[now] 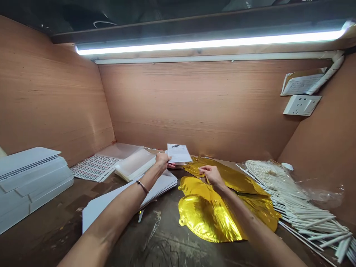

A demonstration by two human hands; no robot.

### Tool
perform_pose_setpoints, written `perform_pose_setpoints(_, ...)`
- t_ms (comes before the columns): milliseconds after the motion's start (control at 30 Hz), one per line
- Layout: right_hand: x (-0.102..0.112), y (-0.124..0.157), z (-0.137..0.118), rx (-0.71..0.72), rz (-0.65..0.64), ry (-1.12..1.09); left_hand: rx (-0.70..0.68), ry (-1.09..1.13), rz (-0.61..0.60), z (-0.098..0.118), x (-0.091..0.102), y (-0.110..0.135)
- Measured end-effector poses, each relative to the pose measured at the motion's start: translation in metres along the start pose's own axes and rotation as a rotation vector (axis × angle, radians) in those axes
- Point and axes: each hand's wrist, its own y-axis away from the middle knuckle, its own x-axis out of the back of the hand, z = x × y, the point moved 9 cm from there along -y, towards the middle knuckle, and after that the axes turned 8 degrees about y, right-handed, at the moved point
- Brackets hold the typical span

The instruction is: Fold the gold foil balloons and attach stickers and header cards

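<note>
My left hand (163, 160) is closed on a white printed card (178, 153) that has a dark slot near its top edge. Flat gold foil balloons (207, 217), shiny and creased, lie spread on the table to the right of the card. Over them, my right hand (213, 175) is pinched, with a bit of gold foil showing under the fingertips. A stack of large white sheets (164, 183) lies beneath my left forearm. Exactly which part of the foil my right fingers grip is hidden.
Stacked white cards (36, 181) stand at the left. Behind them lie a printed label sheet (96, 167) and clear plastic sleeves (136, 163). Many white sticks (308, 215) are heaped at the right. Wooden panels (191, 107) enclose the table, under a lit tube (205, 42).
</note>
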Motion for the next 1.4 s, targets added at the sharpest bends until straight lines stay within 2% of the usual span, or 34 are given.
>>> perform_pose_setpoints(100, -0.011, 0.007, 0.004, 0.135, -0.059, 0.221, -0.043, -0.226, 0.143, 0.016, 0.016, -0.031)
perform_pose_setpoints(167, -0.008, 0.018, 0.009, 0.227, -0.08, 0.384, -0.06, -0.379, 0.22, 0.021, 0.024, -0.042)
perform_pose_setpoints(267, 0.019, 0.026, 0.023, 0.261, -0.057, 0.503, -0.117, -0.636, 0.29, 0.031, 0.027, -0.047)
perform_pose_setpoints(333, 0.05, 0.027, 0.032, 0.254, -0.004, 0.551, -0.196, -0.882, 0.283, 0.038, 0.017, -0.046)
perform_pose_setpoints(400, 0.084, 0.026, 0.042, 0.231, 0.066, 0.609, -0.316, -1.268, 0.187, 0.038, -0.007, -0.044)
perform_pose_setpoints(467, 0.116, 0.027, 0.054, 0.195, 0.133, 0.697, -0.482, -1.66, -0.025, 0.02, -0.04, -0.041)
perform_pose_setpoints(533, 0.141, 0.03, 0.065, 0.177, 0.171, 0.805, -0.626, -1.866, -0.23, -0.005, -0.062, -0.037)
perform_pose_setpoints(567, 0.151, 0.032, 0.07, 0.18, 0.18, 0.858, -0.655, -1.908, -0.282, -0.015, -0.065, -0.038)
perform_pose_setpoints(667, 0.169, 0.04, 0.084, 0.245, 0.161, 0.977, -0.659, -1.893, -0.327, -0.028, -0.06, -0.048)
perform_pose_setpoints(800, 0.176, 0.044, 0.101, 0.34, 0.074, 1.068, -0.675, -1.81, -0.416, -0.024, -0.048, -0.061)
perform_pose_setpoints(867, 0.176, 0.042, 0.107, 0.362, 0.033, 1.092, -0.698, -1.825, -0.398, -0.018, -0.046, -0.063)
perform_pose_setpoints(933, 0.174, 0.037, 0.112, 0.372, 0.014, 1.096, -0.77, -1.839, -0.329, -0.012, -0.053, -0.055)
perform_pose_setpoints(1000, 0.173, 0.03, 0.116, 0.373, 0.017, 1.083, -0.892, -1.777, -0.331, -0.017, -0.073, -0.035)
perform_pose_setpoints(1033, 0.172, 0.027, 0.118, 0.372, 0.024, 1.069, -0.955, -1.706, -0.401, -0.025, -0.088, -0.019)
perform_pose_setpoints(1100, 0.172, 0.023, 0.12, 0.376, 0.054, 1.03, -1.021, -1.535, -0.616, -0.053, -0.117, 0.018)
perform_pose_setpoints(1233, 0.172, 0.023, 0.115, 0.44, 0.096, 1.006, -1.006, -1.315, -0.854, -0.113, -0.158, 0.078)
perform_pose_setpoints(1300, 0.172, 0.028, 0.103, 0.486, 0.105, 1.044, -0.996, -1.231, -0.903, -0.132, -0.175, 0.096)
perform_pose_setpoints(1400, 0.172, 0.038, 0.067, 0.58, 0.132, 1.135, -1.057, -1.143, -0.842, -0.137, -0.202, 0.11)
